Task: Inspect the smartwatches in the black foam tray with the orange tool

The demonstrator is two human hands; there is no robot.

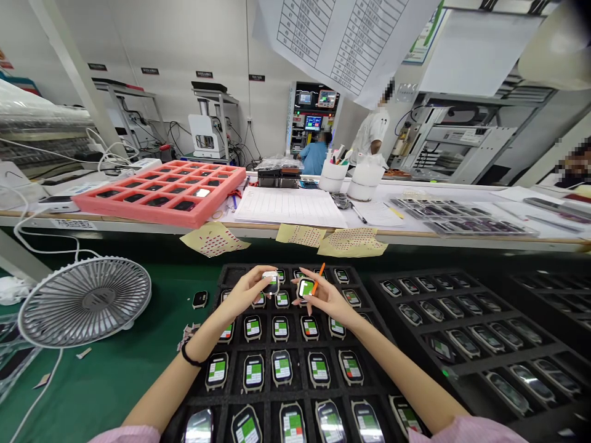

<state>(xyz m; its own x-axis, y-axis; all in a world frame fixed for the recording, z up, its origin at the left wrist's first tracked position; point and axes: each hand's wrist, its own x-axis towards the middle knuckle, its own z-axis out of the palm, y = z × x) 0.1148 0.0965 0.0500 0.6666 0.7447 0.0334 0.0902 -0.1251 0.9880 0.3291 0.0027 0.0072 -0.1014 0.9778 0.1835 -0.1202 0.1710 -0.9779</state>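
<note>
Rounded black smartwatches (281,368) with green-and-white screens are ranked in the cells of a black foam tray (240,269) on a green desk mat (106,384). Above the tray's upper rows, a dark watch body (271,283) is pinched by the left hand (247,294). A second watch body with a green screen (305,288) is clamped by the right hand (324,300), and a slim orange pen (319,277) is held between that hand's fingers. The two hands are kept just apart, with the held watches almost meeting between them.

The step in hand is judged to be close handling of single watches above the tray. The next move would seem to call for the pen tip to be kept clear of nearby screens. Whether a free cell lies beneath the hands cannot be told. A second black foam tray (462,320) of watches lies to the right, and a grey desk fan (85,301) stands to the left.
</note>
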